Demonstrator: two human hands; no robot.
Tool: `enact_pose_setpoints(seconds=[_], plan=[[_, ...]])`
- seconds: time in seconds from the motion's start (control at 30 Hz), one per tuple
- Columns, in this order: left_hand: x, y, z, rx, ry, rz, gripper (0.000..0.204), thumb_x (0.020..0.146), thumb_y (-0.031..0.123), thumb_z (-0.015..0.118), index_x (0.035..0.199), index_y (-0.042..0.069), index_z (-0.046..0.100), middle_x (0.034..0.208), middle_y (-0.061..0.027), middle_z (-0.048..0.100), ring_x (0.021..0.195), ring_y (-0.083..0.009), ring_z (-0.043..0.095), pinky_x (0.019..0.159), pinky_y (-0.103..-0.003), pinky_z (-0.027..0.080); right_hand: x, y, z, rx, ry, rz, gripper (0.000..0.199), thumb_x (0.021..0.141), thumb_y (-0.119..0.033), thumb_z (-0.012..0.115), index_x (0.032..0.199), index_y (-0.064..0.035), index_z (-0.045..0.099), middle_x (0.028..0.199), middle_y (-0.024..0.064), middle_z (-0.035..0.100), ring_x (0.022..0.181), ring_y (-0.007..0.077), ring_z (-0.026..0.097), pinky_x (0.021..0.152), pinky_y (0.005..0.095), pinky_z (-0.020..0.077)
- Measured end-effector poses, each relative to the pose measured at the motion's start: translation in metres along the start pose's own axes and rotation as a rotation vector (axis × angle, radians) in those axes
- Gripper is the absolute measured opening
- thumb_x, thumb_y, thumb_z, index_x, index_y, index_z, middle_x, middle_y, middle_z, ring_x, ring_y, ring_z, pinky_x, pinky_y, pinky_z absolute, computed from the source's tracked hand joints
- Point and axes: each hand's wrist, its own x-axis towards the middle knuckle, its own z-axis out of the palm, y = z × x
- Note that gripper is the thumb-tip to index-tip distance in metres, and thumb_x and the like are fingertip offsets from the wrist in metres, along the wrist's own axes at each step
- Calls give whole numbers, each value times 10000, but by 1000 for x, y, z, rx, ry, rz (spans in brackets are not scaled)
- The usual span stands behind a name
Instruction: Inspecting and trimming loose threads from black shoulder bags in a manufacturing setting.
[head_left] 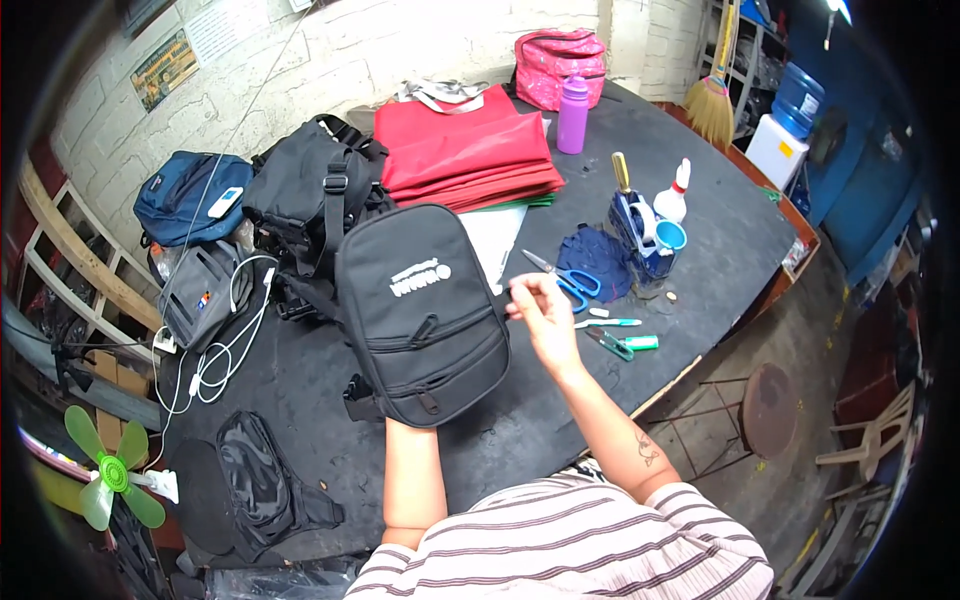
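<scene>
A small black sling bag (425, 310) with a white print and two front zippers is tilted up toward me above the table. My left forearm (413, 475) runs behind its lower end; the bag hides the hand and its fingers. Beside the bag's right edge is my right hand (542, 312), thumb and fingers drawn together in a pinch. What it holds, if anything, is too small to make out. Just past that hand lie blue-handled scissors (572, 283), a toothbrush-like tool (612, 322) and green thread snips (610, 343).
Folded red fabric (465, 150), a black backpack (305, 190), a blue bag (190, 195) and a grey bag (205, 300) with white cables crowd the far side. A purple bottle (572, 115) and tool holder (640, 235) stand right. A green fan (113, 472) is at left.
</scene>
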Motion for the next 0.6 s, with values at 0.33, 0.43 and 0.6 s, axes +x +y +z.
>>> enact_pose_setpoints(seconds=[0.33, 0.43, 0.6], plan=[[3, 3, 9, -75, -30, -67, 488, 968, 345, 384, 1351, 42, 387, 1338, -82, 467, 1184, -250, 475, 998, -336, 393, 25, 24, 17, 141, -219, 204, 244, 935, -194, 522, 1044, 10, 601, 951, 57, 637, 829, 121, 588, 782, 258, 464], [3, 9, 8, -93, -31, -81, 489, 968, 345, 384, 1352, 42, 387, 1338, -81, 467, 1184, -250, 475, 998, -334, 393, 20, 9, 24, 541, -190, 545, 403, 940, -345, 503, 1083, 20, 597, 1044, 95, 645, 901, 182, 617, 840, 324, 483], [11, 7, 9, -145, -42, -119, 490, 969, 345, 383, 1353, 41, 386, 1338, -79, 467, 1183, -249, 476, 997, -330, 392, 24, 3, -8, -250, -81, 309, 399, 909, -351, 569, 1118, -13, 552, 901, 47, 596, 841, 149, 564, 800, 322, 449]])
